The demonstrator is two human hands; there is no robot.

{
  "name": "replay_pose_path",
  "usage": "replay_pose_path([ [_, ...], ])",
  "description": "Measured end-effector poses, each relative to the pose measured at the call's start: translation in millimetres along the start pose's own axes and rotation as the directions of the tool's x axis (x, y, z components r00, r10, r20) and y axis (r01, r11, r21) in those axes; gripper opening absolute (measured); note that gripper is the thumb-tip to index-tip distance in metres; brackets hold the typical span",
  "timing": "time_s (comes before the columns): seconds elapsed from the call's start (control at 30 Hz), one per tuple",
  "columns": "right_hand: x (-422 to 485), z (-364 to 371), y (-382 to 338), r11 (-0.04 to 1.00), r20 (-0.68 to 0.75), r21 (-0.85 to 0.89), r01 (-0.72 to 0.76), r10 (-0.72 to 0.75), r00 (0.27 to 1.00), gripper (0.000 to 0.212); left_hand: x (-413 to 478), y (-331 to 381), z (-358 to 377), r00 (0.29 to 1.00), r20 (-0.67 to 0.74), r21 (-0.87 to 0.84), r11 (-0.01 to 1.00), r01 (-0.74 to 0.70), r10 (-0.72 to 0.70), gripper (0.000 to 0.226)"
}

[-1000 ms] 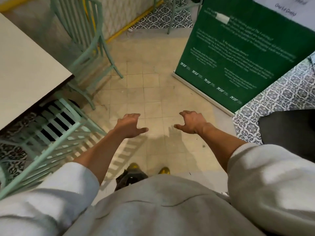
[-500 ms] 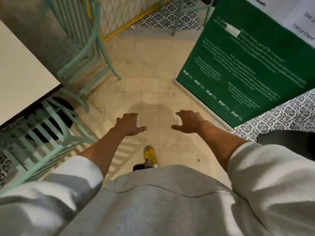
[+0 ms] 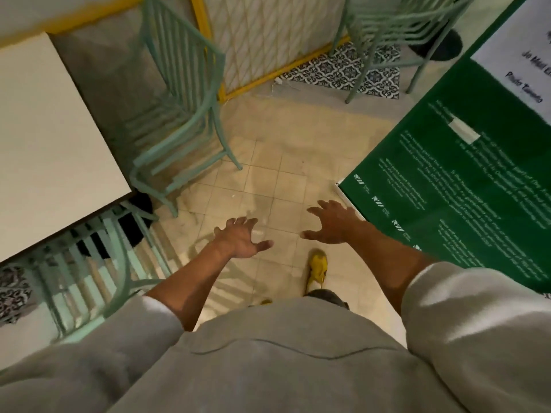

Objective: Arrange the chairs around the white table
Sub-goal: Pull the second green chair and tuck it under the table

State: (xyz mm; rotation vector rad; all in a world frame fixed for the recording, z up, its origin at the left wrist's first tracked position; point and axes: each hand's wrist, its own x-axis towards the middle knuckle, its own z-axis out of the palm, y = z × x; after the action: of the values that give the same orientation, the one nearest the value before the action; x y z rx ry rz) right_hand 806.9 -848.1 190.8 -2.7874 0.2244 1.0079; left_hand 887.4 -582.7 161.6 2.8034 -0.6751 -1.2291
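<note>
The white table [image 3: 44, 150] fills the left side. One mint-green slatted chair [image 3: 185, 93] stands at its far corner, its seat toward the table. A second mint-green chair [image 3: 98, 263] is tucked under the table's near edge at lower left. A third mint-green chair [image 3: 393, 28] stands apart at the top right. My left hand [image 3: 241, 238] and my right hand [image 3: 331, 223] hover over the beige tiled floor with fingers spread, holding nothing and touching no chair.
A large green banner [image 3: 453, 186] with white text stands on the right, its base close to my right hand. A yellow-framed mesh panel [image 3: 268, 40] closes the back. My yellow shoe [image 3: 317, 268] is on the floor below my hands.
The view has tilted up and moved forward, bringing the far chair and mesh panel into view. Both hands have spread their fingers wider and stay empty. My yellow shoe has stepped forward.
</note>
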Motion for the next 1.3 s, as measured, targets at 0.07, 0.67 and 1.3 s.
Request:
replay_pose_path([
  [0.07, 39.8, -25.2, 7.9, 0.997, 0.023, -0.051, 0.061, -0.060, 0.998, 0.098, 18.2, -3.3, -17.5, 0.998, -0.007, -0.039, 0.998, 0.054, -0.055, 0.103],
  [0.67, 305.0, -315.4, -9.5, 0.774, 0.069, -0.424, 0.470, -0.490, 0.869, 0.100, 144.1, 6.7, -184.1, 0.821, -0.205, -0.574, 0.745, 0.339, -0.532, 0.095],
  [1.3, 580.6, -546.7, -215.6, 0.452, 0.189, -0.690, 0.565, -0.641, 0.744, 0.068, 339.5, -134.1, -413.5, 0.755, -0.221, -0.750, 0.602, 0.272, -0.617, 0.095],
])
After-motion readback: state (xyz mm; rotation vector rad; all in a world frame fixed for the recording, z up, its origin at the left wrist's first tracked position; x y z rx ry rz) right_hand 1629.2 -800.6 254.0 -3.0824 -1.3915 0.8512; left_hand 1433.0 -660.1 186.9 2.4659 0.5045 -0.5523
